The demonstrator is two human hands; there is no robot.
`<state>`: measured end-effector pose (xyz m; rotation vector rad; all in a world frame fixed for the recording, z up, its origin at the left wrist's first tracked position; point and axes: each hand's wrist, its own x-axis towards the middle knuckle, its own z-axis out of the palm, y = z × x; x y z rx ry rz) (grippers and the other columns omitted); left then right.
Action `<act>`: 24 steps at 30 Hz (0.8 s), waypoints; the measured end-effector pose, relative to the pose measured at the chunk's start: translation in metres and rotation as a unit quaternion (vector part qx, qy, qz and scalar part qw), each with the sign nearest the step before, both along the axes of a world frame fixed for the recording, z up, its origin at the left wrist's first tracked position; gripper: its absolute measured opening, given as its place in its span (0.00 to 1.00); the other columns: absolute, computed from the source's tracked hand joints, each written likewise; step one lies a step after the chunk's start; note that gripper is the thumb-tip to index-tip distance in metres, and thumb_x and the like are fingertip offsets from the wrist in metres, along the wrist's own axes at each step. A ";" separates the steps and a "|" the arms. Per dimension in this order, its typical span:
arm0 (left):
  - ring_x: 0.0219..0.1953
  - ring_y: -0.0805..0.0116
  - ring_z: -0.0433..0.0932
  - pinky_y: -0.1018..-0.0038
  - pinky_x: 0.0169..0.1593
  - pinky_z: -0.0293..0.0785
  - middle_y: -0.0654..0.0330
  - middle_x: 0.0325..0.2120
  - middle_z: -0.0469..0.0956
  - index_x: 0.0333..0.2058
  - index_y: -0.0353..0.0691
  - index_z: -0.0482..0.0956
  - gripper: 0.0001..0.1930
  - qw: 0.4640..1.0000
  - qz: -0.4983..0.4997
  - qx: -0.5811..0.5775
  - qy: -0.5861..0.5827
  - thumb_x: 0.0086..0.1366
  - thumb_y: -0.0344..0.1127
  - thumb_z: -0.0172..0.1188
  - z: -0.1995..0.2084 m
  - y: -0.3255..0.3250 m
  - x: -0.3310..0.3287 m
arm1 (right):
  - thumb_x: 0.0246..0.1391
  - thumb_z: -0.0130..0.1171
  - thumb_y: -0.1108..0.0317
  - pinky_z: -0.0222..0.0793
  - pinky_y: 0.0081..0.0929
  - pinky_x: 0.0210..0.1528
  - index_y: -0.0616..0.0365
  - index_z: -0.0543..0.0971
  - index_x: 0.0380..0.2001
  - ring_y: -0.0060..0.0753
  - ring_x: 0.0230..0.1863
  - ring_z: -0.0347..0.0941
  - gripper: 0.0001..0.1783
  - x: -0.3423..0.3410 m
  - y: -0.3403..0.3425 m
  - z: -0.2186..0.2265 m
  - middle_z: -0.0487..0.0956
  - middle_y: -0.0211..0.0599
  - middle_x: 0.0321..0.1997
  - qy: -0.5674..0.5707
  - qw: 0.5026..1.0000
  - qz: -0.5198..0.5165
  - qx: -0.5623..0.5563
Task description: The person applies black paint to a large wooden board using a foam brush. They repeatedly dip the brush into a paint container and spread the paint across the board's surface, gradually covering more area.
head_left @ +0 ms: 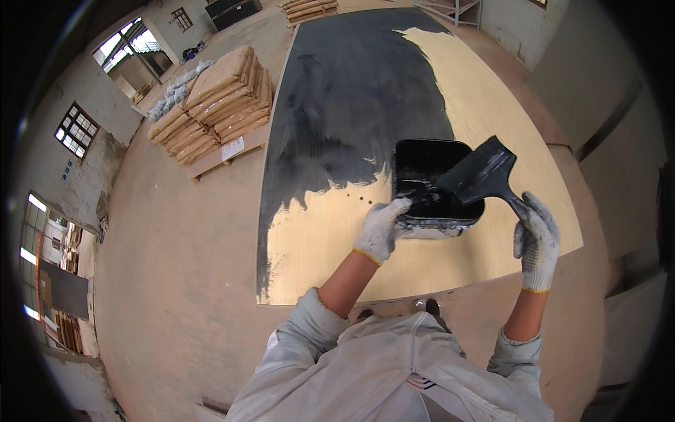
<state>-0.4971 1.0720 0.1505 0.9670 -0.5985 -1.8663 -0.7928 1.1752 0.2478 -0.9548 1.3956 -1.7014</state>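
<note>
My left hand [380,228], in a white knit glove, grips the near rim of a rectangular tray [424,169] filled with black paint and holds it above a large plywood board [485,119]. My right hand [536,239], also gloved, is closed on the handle of a wide flat brush [484,172] coated in black, whose bristles rest over the tray's right side. The board lies flat on the floor; its far left part is painted black [351,91] and its near and right parts are bare wood. A few black drips [362,199] dot the bare wood beside the tray.
A pallet stacked with brown paper sacks [218,105] stands on the floor left of the board. More stacked boards [309,8] lie at the far end. My shoes [425,306] are at the board's near edge. Windows [76,131] line the left wall.
</note>
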 end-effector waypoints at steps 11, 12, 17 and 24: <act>0.34 0.62 0.83 0.65 0.39 0.82 0.55 0.36 0.83 0.40 0.27 0.82 0.17 0.999 -0.019 0.002 0.048 0.63 0.38 0.74 -0.015 -0.051 -0.248 | 0.66 0.63 0.56 0.58 0.17 0.16 0.60 0.84 0.54 0.16 0.16 0.66 0.22 -0.178 -0.047 0.041 0.77 0.28 0.23 0.135 0.978 0.009 0.161; 0.33 0.60 0.84 0.64 0.38 0.83 0.54 0.36 0.83 0.41 0.27 0.82 0.17 0.998 -0.021 0.010 0.056 0.63 0.37 0.73 -0.008 -0.053 -0.266 | 0.69 0.59 0.58 0.57 0.18 0.14 0.59 0.85 0.52 0.16 0.14 0.66 0.19 -0.197 -0.059 0.043 0.77 0.30 0.22 0.158 0.971 0.023 0.178; 0.38 0.58 0.85 0.59 0.39 0.85 0.54 0.41 0.85 0.47 0.30 0.82 0.16 0.996 -0.064 0.010 0.055 0.69 0.38 0.67 -0.008 -0.070 -0.340 | 0.64 0.60 0.53 0.59 0.25 0.14 0.61 0.85 0.42 0.24 0.12 0.67 0.20 -0.265 -0.123 0.050 0.77 0.35 0.18 0.264 0.915 0.088 0.293; 0.40 0.60 0.85 0.62 0.38 0.84 0.52 0.42 0.84 0.49 0.27 0.81 0.23 0.998 -0.057 -0.022 0.009 0.71 0.46 0.68 -0.008 -0.078 -0.411 | 0.60 0.59 0.61 0.66 0.37 0.18 0.65 0.83 0.29 0.38 0.14 0.73 0.16 -0.326 -0.210 0.014 0.81 0.45 0.21 0.366 0.840 0.154 0.370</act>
